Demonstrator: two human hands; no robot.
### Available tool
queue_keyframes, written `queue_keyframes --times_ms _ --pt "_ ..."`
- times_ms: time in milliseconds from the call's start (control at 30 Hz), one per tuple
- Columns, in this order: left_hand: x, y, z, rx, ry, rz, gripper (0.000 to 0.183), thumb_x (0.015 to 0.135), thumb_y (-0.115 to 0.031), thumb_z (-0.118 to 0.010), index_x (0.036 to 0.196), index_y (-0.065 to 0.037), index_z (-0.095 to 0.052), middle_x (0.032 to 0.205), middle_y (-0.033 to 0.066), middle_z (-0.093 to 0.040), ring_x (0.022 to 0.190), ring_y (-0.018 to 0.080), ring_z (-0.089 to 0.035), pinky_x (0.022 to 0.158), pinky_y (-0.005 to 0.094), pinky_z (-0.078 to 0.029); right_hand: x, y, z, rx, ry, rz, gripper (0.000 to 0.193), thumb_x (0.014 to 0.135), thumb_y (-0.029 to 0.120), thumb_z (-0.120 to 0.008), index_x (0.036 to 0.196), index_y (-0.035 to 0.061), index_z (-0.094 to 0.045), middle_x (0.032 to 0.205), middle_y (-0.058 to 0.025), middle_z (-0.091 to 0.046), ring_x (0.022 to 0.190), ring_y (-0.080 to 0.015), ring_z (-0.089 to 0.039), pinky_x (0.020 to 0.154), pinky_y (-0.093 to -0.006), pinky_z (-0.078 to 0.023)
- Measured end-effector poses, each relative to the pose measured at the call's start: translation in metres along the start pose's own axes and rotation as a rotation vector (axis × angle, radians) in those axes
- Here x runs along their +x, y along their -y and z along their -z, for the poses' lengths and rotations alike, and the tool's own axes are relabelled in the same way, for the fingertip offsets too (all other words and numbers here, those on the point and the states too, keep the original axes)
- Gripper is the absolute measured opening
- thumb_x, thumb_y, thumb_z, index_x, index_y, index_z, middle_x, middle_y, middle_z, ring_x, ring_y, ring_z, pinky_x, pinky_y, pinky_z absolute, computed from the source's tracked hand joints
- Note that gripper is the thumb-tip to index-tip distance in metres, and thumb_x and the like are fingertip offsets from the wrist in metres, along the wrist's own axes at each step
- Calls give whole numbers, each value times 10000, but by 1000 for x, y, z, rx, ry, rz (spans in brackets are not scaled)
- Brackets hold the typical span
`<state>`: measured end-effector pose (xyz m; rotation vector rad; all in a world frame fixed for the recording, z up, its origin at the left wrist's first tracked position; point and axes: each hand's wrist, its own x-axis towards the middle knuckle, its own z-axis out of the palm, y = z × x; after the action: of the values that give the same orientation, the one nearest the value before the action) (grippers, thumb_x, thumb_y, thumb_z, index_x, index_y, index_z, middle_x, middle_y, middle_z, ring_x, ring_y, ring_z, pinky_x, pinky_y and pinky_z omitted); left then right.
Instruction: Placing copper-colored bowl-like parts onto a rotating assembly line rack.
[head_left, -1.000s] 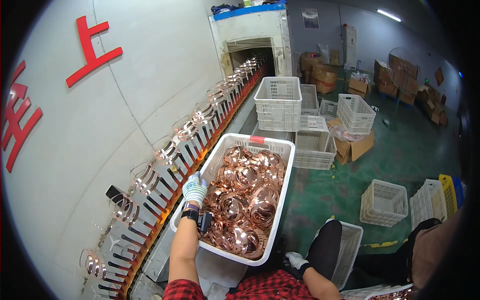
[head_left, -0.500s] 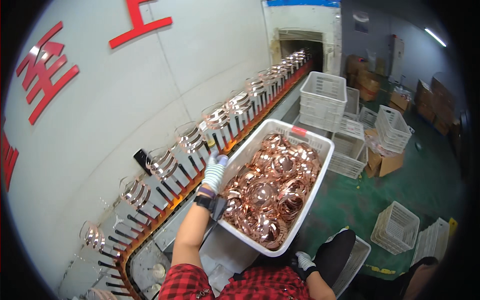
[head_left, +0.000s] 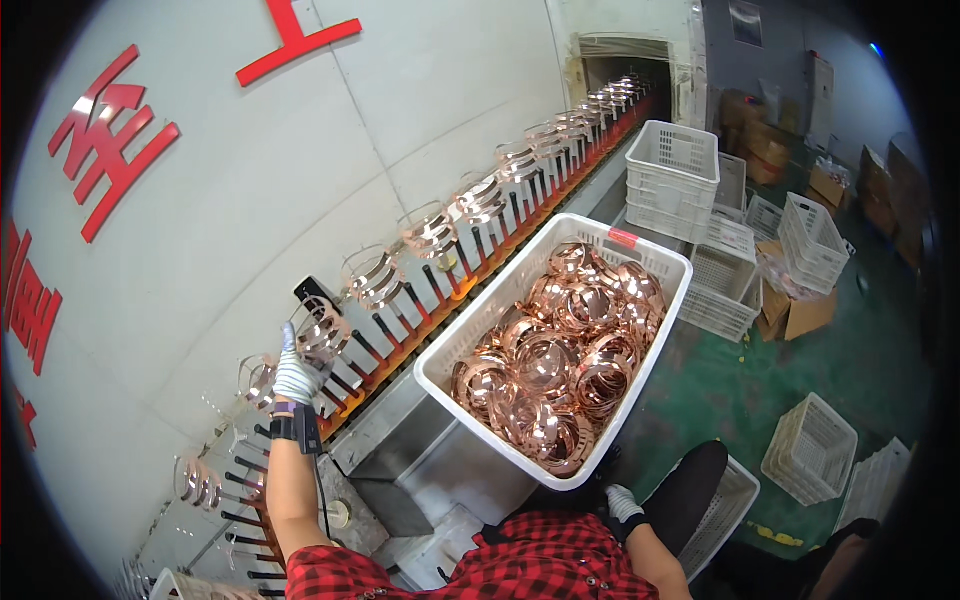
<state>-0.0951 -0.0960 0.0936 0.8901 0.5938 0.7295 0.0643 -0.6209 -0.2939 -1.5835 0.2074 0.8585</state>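
My left hand (head_left: 297, 378), in a striped glove, is at the conveyor on my left. Its thumb points up along one side of a cluster of shiny copper-coloured rings (head_left: 325, 328), and the hand closes round their lower part. Some fingers are hidden. These rings still stand in line with the others on the conveyor rack (head_left: 462, 290). A white plastic basket (head_left: 436, 372) heaped with copper-coloured rings (head_left: 546, 362) lies in front of me. Below it, my gloved right hand (head_left: 624, 503) hangs low beside my thigh; its fingers are partly hidden.
Black upright pegs on an orange-edged track run back into a wall opening (head_left: 630, 70). A phone (head_left: 316, 294) lies by the wall. Stacked white crates (head_left: 672, 180) stand beyond the basket, and more crates (head_left: 810, 450) sit on the green floor at right.
My left hand has moved left and nearer, from beside the basket to a ring cluster. The ring clusters have shifted along the conveyor toward the near left. My view has turned slightly.
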Motion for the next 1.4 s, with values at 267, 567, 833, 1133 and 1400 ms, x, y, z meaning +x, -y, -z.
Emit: queue_keyframes --times_ms 267,567,833,1133,1400 --pt "-31 10 -58 618 -39 -1098 507 753 19 -453 1245 -74 -374 910 46 -535 652 80 -498 570 206 -428 9 -8 4 -66 34 9 277 801 223 -486 1004 48 -554 873 -90 -562 747 -208 -541 584 -349 -480" --pt "75 23 -111 268 -52 -634 216 805 -135 -549 998 -44 -513 846 41 -563 689 140 -538 601 260 -457 20 -24 8 154 -13 -38 290 814 204 -469 1050 49 -539 905 -90 -569 754 -216 -557 598 -353 -492" --pt "169 0 -5 107 683 307 399 752 -430 -497 994 -114 -503 971 87 -562 901 232 -524 750 412 -430 10 -14 -3 121 38 -46 278 810 181 -466 1043 45 -532 933 -97 -571 817 -249 -554 629 -376 -496" --pt "6 -5 -177 741 279 -998 432 721 34 -527 1144 -15 -454 949 83 -557 845 155 -546 734 266 -458 7 -6 4 -56 -35 -15 276 799 228 -487 991 49 -571 854 -83 -578 729 -212 -549 577 -339 -469" --pt "97 40 -247 716 136 -927 265 782 22 -457 1043 10 -501 959 127 -572 887 184 -544 794 280 -437 8 -19 9 216 -64 -74 282 816 197 -478 1046 46 -539 883 -82 -577 747 -209 -559 599 -332 -482"
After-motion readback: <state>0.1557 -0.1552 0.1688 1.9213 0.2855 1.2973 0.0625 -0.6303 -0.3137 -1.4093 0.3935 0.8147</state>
